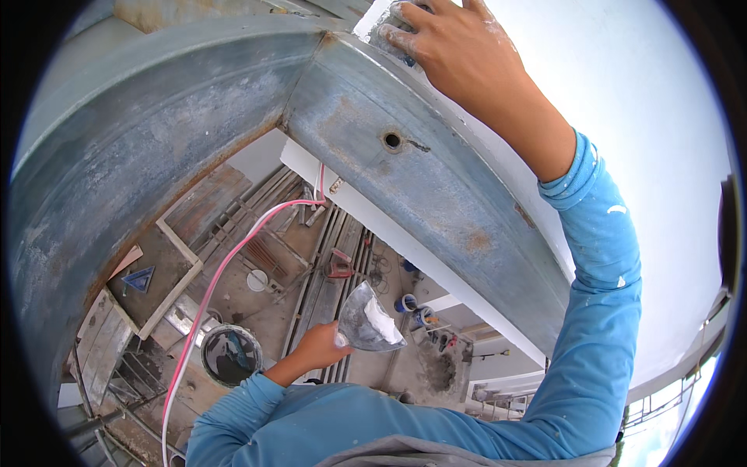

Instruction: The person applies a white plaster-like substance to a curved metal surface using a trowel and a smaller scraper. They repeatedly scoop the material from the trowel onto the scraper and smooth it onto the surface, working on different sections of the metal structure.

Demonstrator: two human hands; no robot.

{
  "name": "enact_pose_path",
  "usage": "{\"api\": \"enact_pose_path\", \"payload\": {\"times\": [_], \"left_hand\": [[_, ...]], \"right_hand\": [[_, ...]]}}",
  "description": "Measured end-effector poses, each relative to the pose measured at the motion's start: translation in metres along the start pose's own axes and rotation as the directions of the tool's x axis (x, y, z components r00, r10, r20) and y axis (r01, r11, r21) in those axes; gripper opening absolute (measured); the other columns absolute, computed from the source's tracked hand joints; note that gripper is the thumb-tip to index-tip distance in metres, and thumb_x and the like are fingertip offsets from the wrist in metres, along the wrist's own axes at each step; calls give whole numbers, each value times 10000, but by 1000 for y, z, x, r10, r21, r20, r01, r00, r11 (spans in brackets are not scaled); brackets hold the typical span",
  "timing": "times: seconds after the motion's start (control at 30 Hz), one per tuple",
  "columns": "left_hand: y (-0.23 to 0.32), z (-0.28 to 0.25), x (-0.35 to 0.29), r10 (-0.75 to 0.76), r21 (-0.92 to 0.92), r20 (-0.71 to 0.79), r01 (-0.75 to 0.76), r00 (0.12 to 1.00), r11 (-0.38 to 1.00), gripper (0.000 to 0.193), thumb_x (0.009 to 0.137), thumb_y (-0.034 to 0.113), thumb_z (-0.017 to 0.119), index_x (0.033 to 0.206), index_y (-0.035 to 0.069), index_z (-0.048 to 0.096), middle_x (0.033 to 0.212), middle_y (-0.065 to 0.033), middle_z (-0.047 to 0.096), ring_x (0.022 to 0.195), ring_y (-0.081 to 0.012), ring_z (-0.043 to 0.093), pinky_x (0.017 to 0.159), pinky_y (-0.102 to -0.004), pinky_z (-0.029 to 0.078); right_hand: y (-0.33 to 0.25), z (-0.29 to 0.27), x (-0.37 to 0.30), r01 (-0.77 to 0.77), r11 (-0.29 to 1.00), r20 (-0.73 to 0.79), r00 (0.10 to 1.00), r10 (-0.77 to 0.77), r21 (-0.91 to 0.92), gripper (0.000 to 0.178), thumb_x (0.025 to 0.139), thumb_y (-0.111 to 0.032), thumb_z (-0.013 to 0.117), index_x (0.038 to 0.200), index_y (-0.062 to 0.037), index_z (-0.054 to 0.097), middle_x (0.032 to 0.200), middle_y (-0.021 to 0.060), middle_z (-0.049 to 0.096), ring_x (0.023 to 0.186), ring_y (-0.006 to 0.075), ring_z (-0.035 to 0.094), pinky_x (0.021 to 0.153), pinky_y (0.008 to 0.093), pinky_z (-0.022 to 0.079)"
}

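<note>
My left hand (317, 346) grips the handle of a broad putty knife (359, 325), held low in front of my chest. A lump of white putty (380, 319) lies on its metal blade. Raised high, my right hand (467, 58) has its fingers closed round a grey scraper-like tool (395, 40), mostly hidden under them. That tool presses near the top edge of a white wall (654, 156), beside a grey metal beam (443, 187). Fresh white filler (373, 19) shows by the tool. White smears mark my fingers and blue sleeve.
A second curved metal beam (156, 132) meets the first at a corner. A red-and-white cable (210, 292) hangs down past it. Far below are a bucket of grey liquid (231, 356), long metal bars (323, 265), a blue triangular tool (140, 279) and scaffold tubes (97, 424).
</note>
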State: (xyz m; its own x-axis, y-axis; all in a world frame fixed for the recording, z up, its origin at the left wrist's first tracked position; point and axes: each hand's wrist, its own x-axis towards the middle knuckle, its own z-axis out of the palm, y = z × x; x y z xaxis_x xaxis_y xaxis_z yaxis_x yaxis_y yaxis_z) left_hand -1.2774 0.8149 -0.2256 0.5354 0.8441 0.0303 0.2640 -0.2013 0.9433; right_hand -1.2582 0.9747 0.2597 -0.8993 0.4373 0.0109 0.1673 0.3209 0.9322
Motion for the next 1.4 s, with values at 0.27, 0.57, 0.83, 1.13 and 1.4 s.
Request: {"api": "enact_pose_path", "payload": {"times": [0.27,0.57,0.83,1.13,1.4], "left_hand": [[8,18,5,-3,33,-8,3,1000,999,520,759,330,812,1110,-8,629,970,-240,695,942,-440,650,833,-488,518],[19,37,15,52,27,38,-53,998,998,508,753,340,808,1057,-24,626,928,-273,680,905,-457,650,812,-504,519],[44,41,20,71,29,176,-77,982,997,522,765,303,813,1130,-22,629,983,-238,702,933,-421,671,817,-459,527],[53,27,0,89,-22,245,-86,965,996,516,770,290,820,1153,-1,633,1061,-219,707,1010,-395,674,866,-450,523],[41,0,-17,93,71,104,-101,990,992,506,769,322,801,1114,-8,632,966,-254,689,929,-452,648,821,-491,516]], "right_hand": [[-5,-5,-56,-64,996,0,998,64,60,372,912,-137,516,1265,-95,623,1280,67,600,1238,233,520,1117,521,301],[-21,6,-160,-189,965,27,980,197,-183,448,907,-90,606,1328,-239,645,1328,-34,598,1317,188,484,1169,473,295],[-32,-9,-260,-258,951,245,923,295,-172,627,878,-34,623,1432,-315,541,1445,-61,530,1380,158,426,1181,459,242],[-47,-62,-363,-408,882,410,782,470,-234,645,901,-29,587,1439,-378,514,1508,-83,474,1403,149,404,1234,428,206],[-32,-47,-217,-369,898,129,905,406,-238,606,953,-82,533,1452,-420,476,1515,-71,476,1424,146,388,1248,432,202]]}}
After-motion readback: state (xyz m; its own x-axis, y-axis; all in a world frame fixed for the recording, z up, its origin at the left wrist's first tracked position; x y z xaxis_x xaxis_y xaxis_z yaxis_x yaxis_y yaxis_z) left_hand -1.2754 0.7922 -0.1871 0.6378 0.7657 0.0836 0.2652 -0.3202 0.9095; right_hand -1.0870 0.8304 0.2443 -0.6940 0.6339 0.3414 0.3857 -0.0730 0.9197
